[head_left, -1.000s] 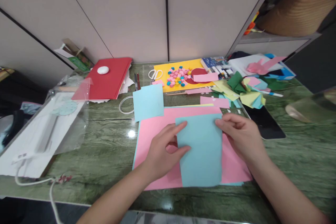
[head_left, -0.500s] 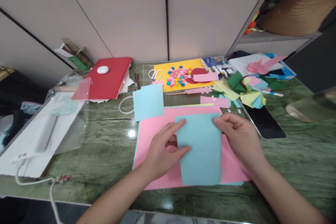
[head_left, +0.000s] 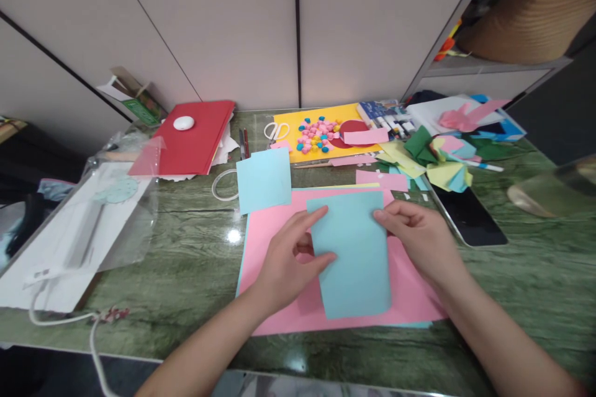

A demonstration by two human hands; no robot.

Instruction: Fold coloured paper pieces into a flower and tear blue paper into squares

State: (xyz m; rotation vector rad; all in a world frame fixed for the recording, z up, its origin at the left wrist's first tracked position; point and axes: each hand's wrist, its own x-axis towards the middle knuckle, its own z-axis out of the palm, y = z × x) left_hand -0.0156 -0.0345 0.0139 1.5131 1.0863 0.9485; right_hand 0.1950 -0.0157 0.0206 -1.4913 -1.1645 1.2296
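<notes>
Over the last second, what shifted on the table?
Both hands, left hand and right hand, slid the blue sheet slightly away and leftward over the pink paper, keeping hold. The smaller blue sheet and scissors stayed put.

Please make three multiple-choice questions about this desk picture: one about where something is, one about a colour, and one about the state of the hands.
1. Where do the white scissors lie?
A. on the yellow sheet at the back
B. on the red folder
C. beside the tablet

2. What colour is the large sheet under the paper that the hands hold?
A. green
B. pink
C. white

3. How is the blue paper held?
A. by the left hand alone
B. by no hand
C. by both hands at its edges

Answers: 1 A, the scissors rest on the yellow sheet's left end. 2 B, pink shows all round the blue paper. 3 C, the left hand and the right hand each grip a side.
</notes>
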